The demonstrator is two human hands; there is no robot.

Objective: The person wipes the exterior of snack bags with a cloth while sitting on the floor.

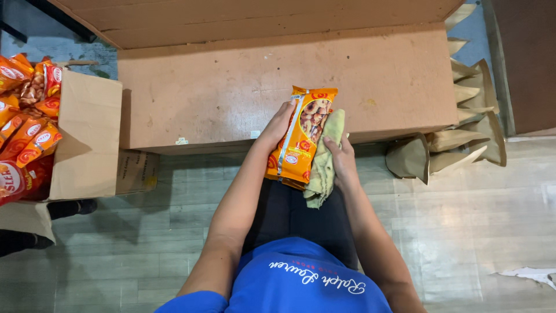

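We see an orange snack packet [301,136] in the middle, held up over the front edge of a low brown cardboard surface [231,87]. The packet has a clear window that shows round brown snacks inside. The left hand [277,124] is closed on the packet's left side, with the fingers curled around its edge. The right hand [341,156] is closed on a pale yellow-green cloth [325,153], and it presses the cloth against the packet's right side. The cloth hangs down below the hand and touches the packet. Under the hands we see the person's dark trousers [301,214] and blue shirt [301,278]. Nothing lies between the hands and the cardboard surface, and the top of that surface is bare and a bit scuffed. Far to the left, well apart from the hands, an open cardboard box [87,133] holds many more orange packets [26,127], piled up and showing over the rim. One flap of the box sticks out to the right. To the right, beside the end of the cardboard surface, a bunch of brown paper bags [457,139] leans in a row on the floor. The floor [475,232] is grey wood planks, and a small torn bit of white paper [530,273] lies on it near the right edge.
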